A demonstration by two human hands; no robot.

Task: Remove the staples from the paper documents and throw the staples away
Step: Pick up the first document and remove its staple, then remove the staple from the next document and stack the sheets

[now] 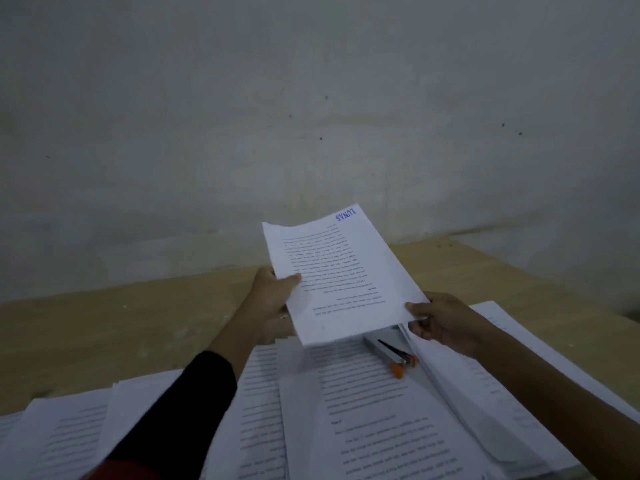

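Note:
A printed paper document (341,271) with a blue stamp at its far corner is held in the air above the table, text upside down to me. My left hand (272,294) grips its left edge, thumb on top. My right hand (441,320) pinches its near right corner. Below it, a silver stapler-like tool with orange tips (391,355) lies on the spread papers (363,410). No staple can be made out.
Loose printed sheets cover the near part of the wooden table (121,323), with another stack (502,375) under my right arm. A plain grey wall (311,116) stands close behind the table. The table's far right corner is at the wall.

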